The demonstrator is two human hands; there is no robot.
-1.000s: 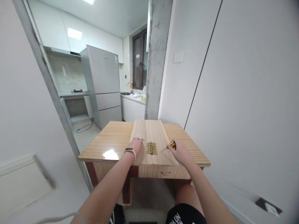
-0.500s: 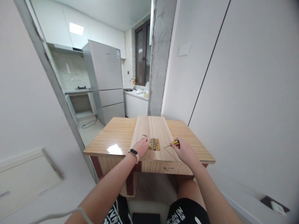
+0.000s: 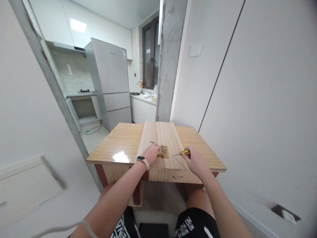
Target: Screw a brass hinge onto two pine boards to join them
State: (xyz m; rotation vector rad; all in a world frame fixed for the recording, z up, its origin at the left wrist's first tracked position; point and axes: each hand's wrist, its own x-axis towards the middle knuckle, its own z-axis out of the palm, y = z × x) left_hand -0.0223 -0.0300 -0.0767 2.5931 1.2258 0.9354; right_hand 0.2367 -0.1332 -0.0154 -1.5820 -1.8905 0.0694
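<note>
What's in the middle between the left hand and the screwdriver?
The brass-coloured hinge, partly hidden by the left hand, then a bare strip of the right wooden board before the screwdriver. The head view shows it.

Grey 3-door refrigerator [image 3: 114,72] between the stove [image 3: 85,91] and the sink [image 3: 135,94]

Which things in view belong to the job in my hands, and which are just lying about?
Part of the job:
screwdriver, in the right hand
gold-coloured hinge, by the left hand
two pale boards, under the hinge
small dark pieces, probably screws
table, bearing the boards

Just about:
refrigerator
tap
cable on the floor
</note>
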